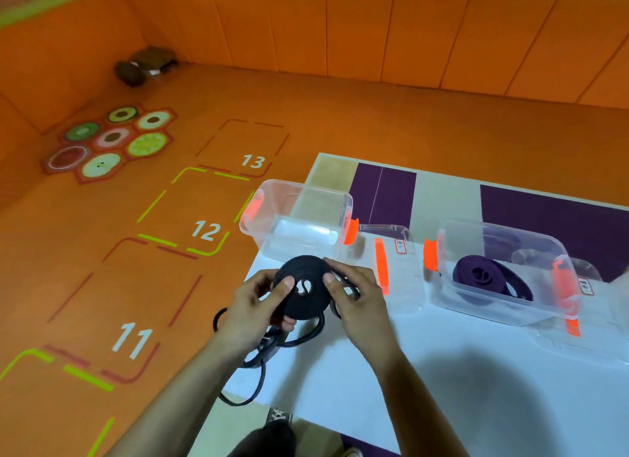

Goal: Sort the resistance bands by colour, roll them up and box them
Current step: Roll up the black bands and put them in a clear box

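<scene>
Nearest to me, the loose tail (258, 378) of a black resistance band hangs in loops over the near-left edge of the white counter (442, 388). Above it I see both hands closed on the rolled part of that band. The left grip (258, 303) has its thumb on the face of the black roll (306, 269) and its fingers curled underneath. The right grip (354, 296) pinches the opposite side, thumb on top. The roll is held above the counter's left part, just in front of an empty clear box (296, 225) with orange latches.

To the right, a clear lid (401, 286) lies flat on the counter between the two boxes. Beyond it a second clear box (476, 301) holds a coiled purple resistance band (483, 276). Behind the boxes I make out a purple and beige mat (384, 191).

Off to the left, the orange floor (340, 116) carries dashed squares numbered 11 (131, 342), 12 (206, 230) and 13 (252, 161). Further off is a cluster of hexagonal fruit tiles (109, 143). Dark objects (146, 66), too blurred to name, sit in the far corner by the padded orange wall (374, 30).
</scene>
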